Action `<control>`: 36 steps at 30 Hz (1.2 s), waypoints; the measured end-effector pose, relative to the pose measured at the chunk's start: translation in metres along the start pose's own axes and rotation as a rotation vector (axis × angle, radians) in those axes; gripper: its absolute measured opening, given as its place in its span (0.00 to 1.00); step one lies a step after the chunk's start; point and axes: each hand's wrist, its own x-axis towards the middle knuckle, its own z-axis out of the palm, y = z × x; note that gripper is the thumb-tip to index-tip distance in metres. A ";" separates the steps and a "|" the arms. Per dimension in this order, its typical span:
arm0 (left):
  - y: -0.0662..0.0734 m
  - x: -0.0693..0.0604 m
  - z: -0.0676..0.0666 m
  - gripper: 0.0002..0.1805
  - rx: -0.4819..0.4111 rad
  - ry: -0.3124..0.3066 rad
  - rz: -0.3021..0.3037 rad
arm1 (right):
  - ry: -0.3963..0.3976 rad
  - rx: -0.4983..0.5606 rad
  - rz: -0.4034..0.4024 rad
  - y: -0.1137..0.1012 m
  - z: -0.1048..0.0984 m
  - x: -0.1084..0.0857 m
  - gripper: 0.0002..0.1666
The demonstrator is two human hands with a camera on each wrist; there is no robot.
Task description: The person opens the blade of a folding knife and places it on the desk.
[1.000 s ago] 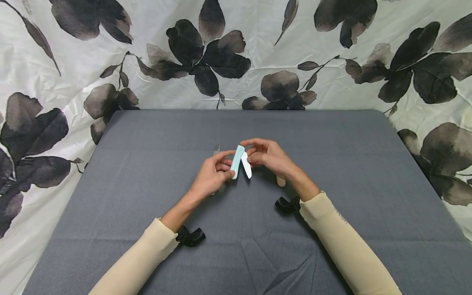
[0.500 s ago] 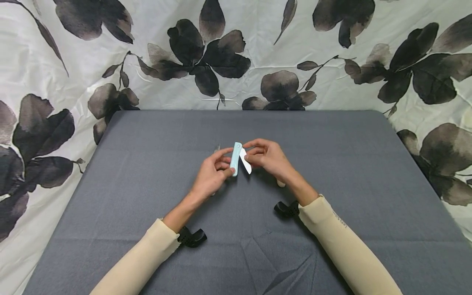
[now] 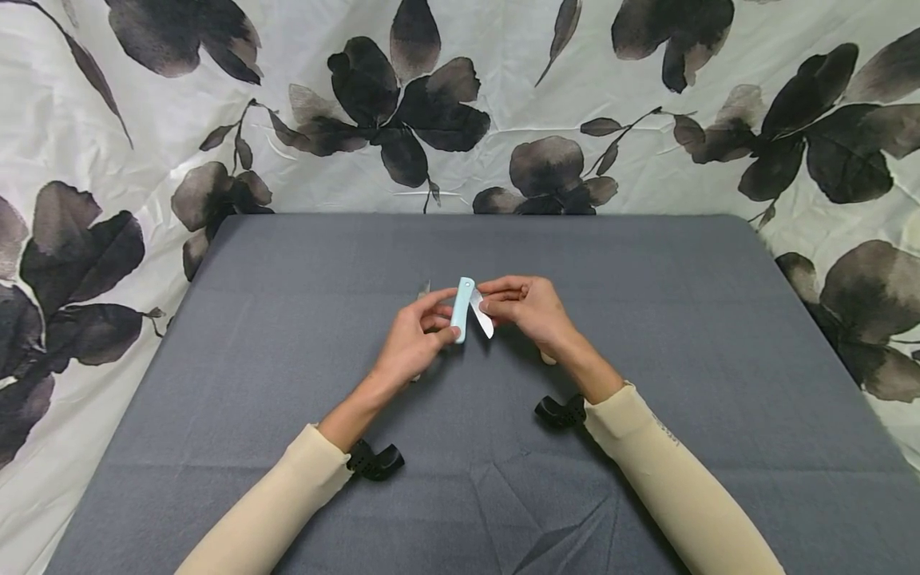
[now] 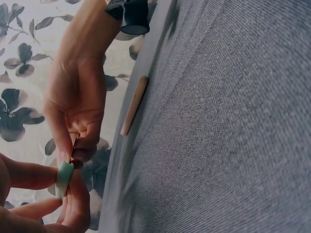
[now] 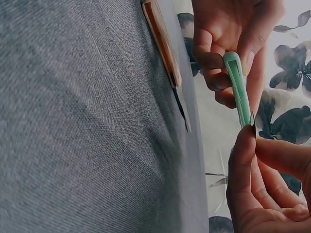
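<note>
Above the middle of the table, both hands hold a folding knife with a pale mint handle. Its light blade stands partly out, at a narrow angle to the handle. My left hand grips the handle from the left, thumb near its lower end. From the other side my right hand pinches the blade between thumb and fingers, close to the pivot end. The right wrist view shows the long slot in the handle, facing the camera; only a dark sliver of the blade appears at the right fingertips.
Under my left hand lies a knife with a wooden handle and metal blade, largely hidden from above. A light wooden piece lies beneath my right wrist. Grey cloth covers the table; a floral sheet hangs behind.
The blade has swung slightly farther from the handle. The handle now stands a little more upright and has shifted slightly; both hands keep their hold.
</note>
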 end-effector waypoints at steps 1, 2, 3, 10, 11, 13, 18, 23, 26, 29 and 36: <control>0.000 0.000 0.000 0.33 0.002 -0.002 0.000 | -0.003 0.000 0.001 0.000 0.000 0.000 0.20; 0.000 0.000 -0.001 0.33 0.002 -0.004 0.002 | -0.006 0.000 0.001 0.000 -0.001 0.000 0.20; 0.000 0.000 -0.001 0.33 0.002 -0.006 0.002 | -0.010 -0.004 -0.001 0.000 -0.002 0.000 0.20; 0.002 -0.001 -0.005 0.33 0.012 -0.041 -0.004 | -0.034 -0.029 -0.017 0.002 -0.008 0.000 0.20; 0.002 -0.001 -0.006 0.33 0.013 -0.046 -0.008 | -0.037 -0.031 -0.017 0.003 -0.008 0.000 0.21; 0.001 -0.001 -0.007 0.33 0.015 -0.057 -0.012 | -0.045 -0.044 -0.022 0.003 -0.010 -0.001 0.21; -0.002 -0.001 -0.011 0.34 0.015 -0.089 -0.010 | -0.062 -0.074 -0.020 0.002 -0.012 -0.003 0.20; -0.005 0.000 -0.016 0.34 0.022 -0.114 -0.009 | -0.077 -0.099 -0.020 0.003 -0.014 -0.005 0.20; -0.005 0.000 -0.018 0.34 0.036 -0.127 -0.009 | -0.081 -0.108 -0.024 0.004 -0.016 -0.005 0.19; -0.004 0.001 -0.020 0.34 0.045 -0.142 -0.021 | -0.088 -0.126 -0.035 0.006 -0.018 -0.005 0.19; -0.001 0.002 -0.024 0.35 0.086 -0.185 -0.035 | -0.118 -0.130 -0.043 0.007 -0.022 -0.006 0.19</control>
